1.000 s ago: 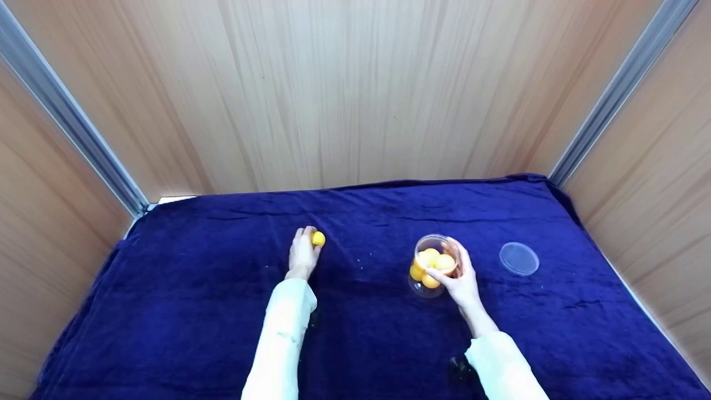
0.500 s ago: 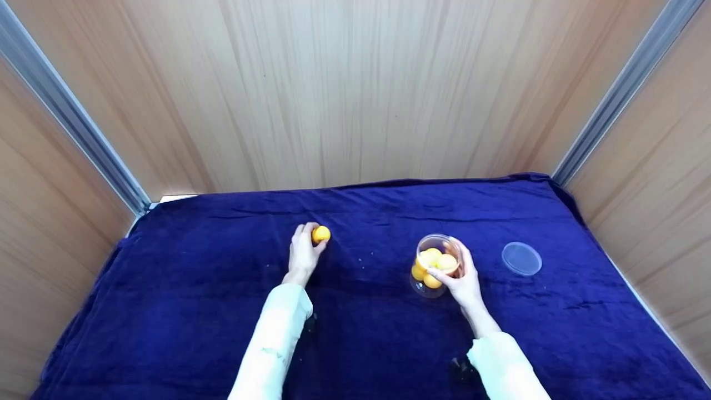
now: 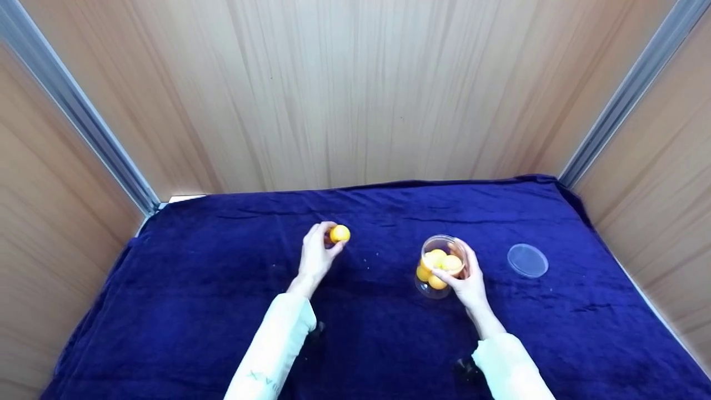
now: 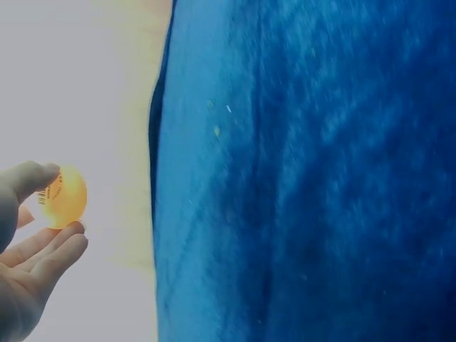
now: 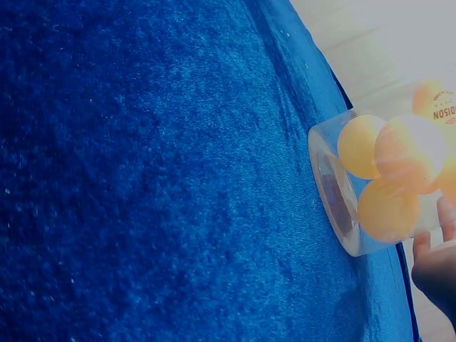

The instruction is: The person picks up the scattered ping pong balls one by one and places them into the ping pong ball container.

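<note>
Between thumb and fingers, my left hand (image 3: 318, 253) pinches an orange ping-pong ball (image 3: 340, 234) left of centre in the head view. In the left wrist view, dark print shows on that ball (image 4: 65, 197), the thumb at one side and fingertips at the other. My right hand (image 3: 468, 279) grips a clear plastic jar (image 3: 427, 293) around its right side. Its top is uncovered, and several orange ping-pong balls (image 3: 437, 282) are piled inside. The right wrist view shows balls (image 5: 388, 210) through the jar's clear wall, one bearing printed letters; part of the jar lies beyond the frame.
A round clear lid (image 3: 527, 261) lies on the dark blue velvet cloth (image 3: 389, 344), to the right of the jar. Wood-grain panels (image 3: 355, 94) rise behind and on both sides, with metal corner posts (image 3: 622, 94). Small pale specks dot the cloth.
My left hand has picked up the ball from the cloth and moved rightward with it, towards the jar. My right hand keeps its grip on the jar; the head view has shifted slightly.
</note>
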